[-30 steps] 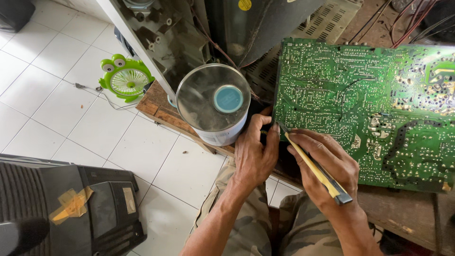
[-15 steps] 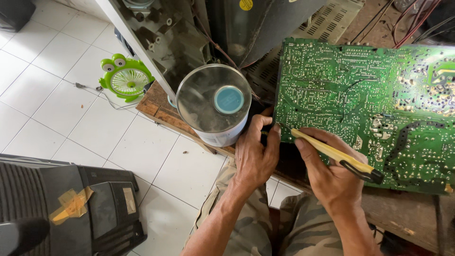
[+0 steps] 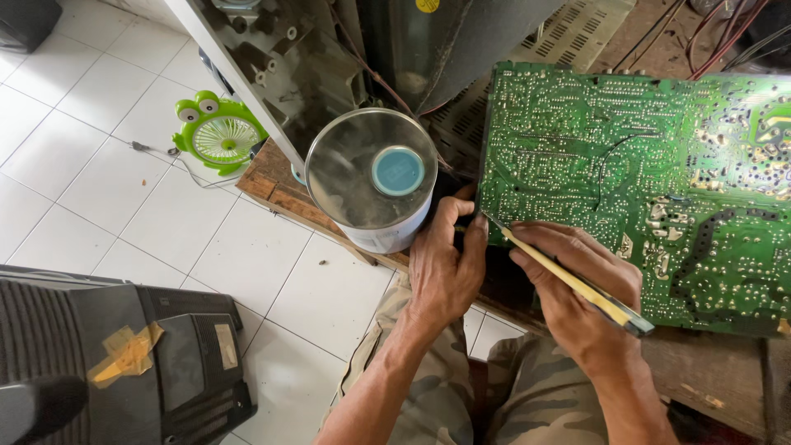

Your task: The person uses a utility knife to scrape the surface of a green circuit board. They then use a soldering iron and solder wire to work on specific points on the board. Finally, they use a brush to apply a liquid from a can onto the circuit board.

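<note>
A large green circuit board [image 3: 626,165] lies solder side up on a wooden bench. My left hand [image 3: 445,264] grips the board's near left corner, fingers curled around its edge. My right hand [image 3: 577,288] holds a long yellow-handled tool [image 3: 568,280], its dark tip touching the board's left edge near the left thumb. A round metal can [image 3: 375,177] with a blue cap stands just left of my left hand.
A green frog-shaped fan [image 3: 218,132] sits on the white tiled floor [image 3: 124,206]. A black television casing [image 3: 107,363] with tape lies bottom left. An open television chassis [image 3: 346,49] stands behind the can. Red wires [image 3: 725,33] run top right.
My right hand swung the yellow tool: half a second ago its tip sat further right on the board, now it is back at the left edge by my left thumb.
</note>
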